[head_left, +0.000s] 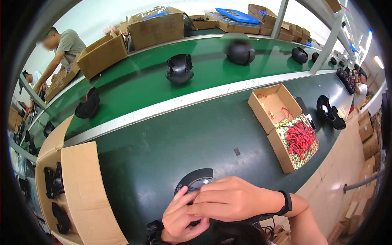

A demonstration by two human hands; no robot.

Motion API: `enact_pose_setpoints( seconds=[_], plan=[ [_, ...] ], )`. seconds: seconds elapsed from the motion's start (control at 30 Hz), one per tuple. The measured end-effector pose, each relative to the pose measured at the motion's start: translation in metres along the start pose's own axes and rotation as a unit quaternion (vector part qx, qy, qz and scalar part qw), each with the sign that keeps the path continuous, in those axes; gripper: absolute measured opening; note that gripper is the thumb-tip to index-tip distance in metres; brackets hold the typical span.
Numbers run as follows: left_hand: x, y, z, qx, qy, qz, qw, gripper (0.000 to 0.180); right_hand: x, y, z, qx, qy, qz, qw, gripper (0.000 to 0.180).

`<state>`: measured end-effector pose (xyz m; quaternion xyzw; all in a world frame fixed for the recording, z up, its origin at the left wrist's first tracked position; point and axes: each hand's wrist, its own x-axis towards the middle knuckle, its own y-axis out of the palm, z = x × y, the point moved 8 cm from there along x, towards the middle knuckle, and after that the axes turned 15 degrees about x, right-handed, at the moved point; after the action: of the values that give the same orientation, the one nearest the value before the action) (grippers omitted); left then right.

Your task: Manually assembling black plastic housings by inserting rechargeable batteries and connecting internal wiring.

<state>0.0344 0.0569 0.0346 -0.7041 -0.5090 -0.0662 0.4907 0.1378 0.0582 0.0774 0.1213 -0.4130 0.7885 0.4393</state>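
A black rounded plastic shell lies on the dark green table close to me. My left hand grips its near edge from below, fingers curled on it. Above it, my right hand, with a black band on the wrist, lies across the shell's near side with fingers bent over it and touching the left hand. The lower part of the shell is hidden under both hands.
An open cardboard box with red wired parts sits to the right. Another carton with black parts stands at left. Black shells ride the green conveyor behind. A person stands by boxes at far left.
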Motion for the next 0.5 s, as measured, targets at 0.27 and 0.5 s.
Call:
enact_pose_setpoints(
  seconds=[0.27,0.5],
  plan=[
    [0.002,0.0,0.005,-0.032,-0.016,0.003,0.999,0.017,-0.014,-0.034,-0.035,0.195,0.102,-0.146,0.965,0.028],
    [0.002,-0.004,0.004,-0.029,-0.024,-0.03,0.999,0.012,-0.039,-0.018,-0.078,0.264,0.203,-0.063,0.941,0.053]
  ],
)
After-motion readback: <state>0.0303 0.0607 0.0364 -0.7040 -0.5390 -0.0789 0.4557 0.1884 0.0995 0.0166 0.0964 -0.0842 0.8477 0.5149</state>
